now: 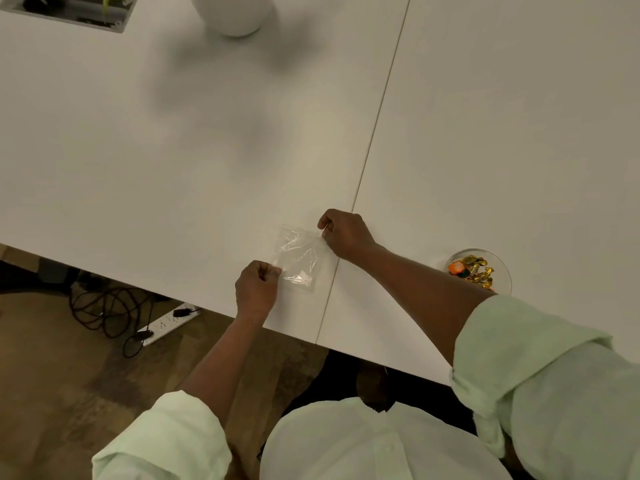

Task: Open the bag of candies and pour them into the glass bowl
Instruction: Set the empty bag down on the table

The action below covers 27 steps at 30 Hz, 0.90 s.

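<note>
A small clear plastic bag (298, 257) lies flat on the white table (173, 150) near its front edge, and it looks empty. My left hand (257, 289) pinches the bag's near left corner. My right hand (343, 233) pinches its far right corner. The bag is stretched between the two hands. A small glass bowl (503, 271) stands to the right, beyond my right forearm, holding gold-wrapped and orange candies (472, 270).
A seam (375, 133) between two tabletops runs past the bag's right side. A white round vase base (235, 15) stands at the far edge, beside a cable cut-out (69, 12). Under the table on the floor lie a power strip (166, 322) and dark cables.
</note>
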### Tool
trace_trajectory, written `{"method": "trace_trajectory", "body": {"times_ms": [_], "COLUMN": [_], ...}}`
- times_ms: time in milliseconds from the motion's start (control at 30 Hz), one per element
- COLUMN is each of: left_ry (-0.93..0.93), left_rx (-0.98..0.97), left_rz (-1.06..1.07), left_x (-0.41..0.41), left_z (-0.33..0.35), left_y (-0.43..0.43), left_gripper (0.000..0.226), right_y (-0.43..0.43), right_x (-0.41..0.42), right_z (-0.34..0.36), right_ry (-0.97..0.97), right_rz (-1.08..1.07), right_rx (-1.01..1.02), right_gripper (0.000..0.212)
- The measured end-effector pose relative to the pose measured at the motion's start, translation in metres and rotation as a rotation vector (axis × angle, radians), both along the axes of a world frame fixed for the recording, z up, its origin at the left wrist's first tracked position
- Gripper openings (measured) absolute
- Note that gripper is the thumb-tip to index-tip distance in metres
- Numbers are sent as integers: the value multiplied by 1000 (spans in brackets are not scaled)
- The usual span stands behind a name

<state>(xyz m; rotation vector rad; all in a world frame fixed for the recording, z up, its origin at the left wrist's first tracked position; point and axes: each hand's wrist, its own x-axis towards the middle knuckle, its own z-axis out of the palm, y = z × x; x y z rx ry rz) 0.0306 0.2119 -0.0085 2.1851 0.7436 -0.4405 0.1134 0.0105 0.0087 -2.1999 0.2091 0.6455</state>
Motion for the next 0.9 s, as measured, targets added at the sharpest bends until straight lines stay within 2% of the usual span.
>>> {"method": "trace_trajectory", "body": {"times_ms": [267,400,600,900], "left_ry": [-29,-59,-252,-334], "left_rx": [82,146,208,-2], "left_rz": [-82,-83,-159,-475], "left_x": [7,6,17,36], "left_z": [-1,1,16,31], "left_y": [3,0,-42,-176], "left_gripper": [10,30,38,28], "right_y": [-2,-20,-89,-227], "right_x": [2,-1,-9,-60], "right_z": [-4,2,32,71], "right_ry": [-45,-107,-211,-222], "right_rz": [77,67,-100,-442], "right_rx": [-80,-116,-116,-150], "right_gripper": [21,27,26,25]}}
